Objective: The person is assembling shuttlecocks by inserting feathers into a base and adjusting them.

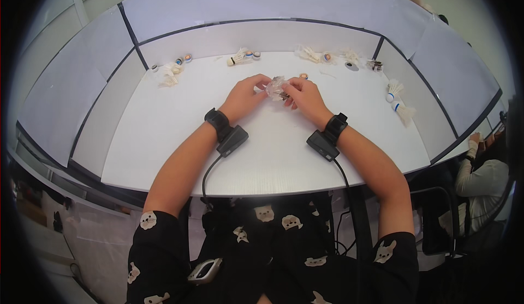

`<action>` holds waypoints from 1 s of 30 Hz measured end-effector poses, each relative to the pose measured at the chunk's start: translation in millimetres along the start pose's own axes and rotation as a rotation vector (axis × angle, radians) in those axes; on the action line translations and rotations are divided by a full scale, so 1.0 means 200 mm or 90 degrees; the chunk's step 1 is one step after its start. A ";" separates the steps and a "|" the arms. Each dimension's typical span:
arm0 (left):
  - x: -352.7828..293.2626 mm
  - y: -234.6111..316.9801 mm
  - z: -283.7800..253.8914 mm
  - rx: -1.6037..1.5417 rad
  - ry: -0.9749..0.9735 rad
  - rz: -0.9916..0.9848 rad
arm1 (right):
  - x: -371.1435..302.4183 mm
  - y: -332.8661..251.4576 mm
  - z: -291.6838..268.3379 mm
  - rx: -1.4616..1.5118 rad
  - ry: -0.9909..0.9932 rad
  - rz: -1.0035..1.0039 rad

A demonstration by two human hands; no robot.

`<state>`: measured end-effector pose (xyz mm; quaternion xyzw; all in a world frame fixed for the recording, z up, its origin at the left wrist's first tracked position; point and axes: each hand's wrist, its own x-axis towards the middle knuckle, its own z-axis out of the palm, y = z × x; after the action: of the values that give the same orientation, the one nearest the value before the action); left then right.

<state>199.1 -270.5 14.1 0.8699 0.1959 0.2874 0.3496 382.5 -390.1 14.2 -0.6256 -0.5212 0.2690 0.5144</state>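
Note:
Over the far middle of the white table, my left hand [244, 97] and my right hand [309, 99] meet at a small crumpled piece of transparent plastic [275, 87]. Both hands have their fingers closed on it, the left from its left side and the right from its right. Something dark shows by the right fingertips, too small to name. A small round orange-and-blue-rimmed piece [303, 76] lies just beyond my right hand. On the table behind the left hand sits a shuttlecock [236, 59] with two round pieces beside it.
White panels [229, 39] with black edging wall the table [164, 156] at the back and sides. Feather pieces and round cork ends [173, 70] lie back left; more feathers [310, 54] lie back right. Two shuttlecocks [404, 113] rest by the right wall. Other people are beyond the panels.

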 end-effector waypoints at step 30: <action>0.00 -0.11 0.01 0.016 0.024 -0.028 | -0.02 0.00 0.03 -0.036 -0.032 -0.060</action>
<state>197.3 -257.0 -2.9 0.8641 0.2252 0.2933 0.3414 376.6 -391.0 12.3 -0.6076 -0.5701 0.2456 0.4954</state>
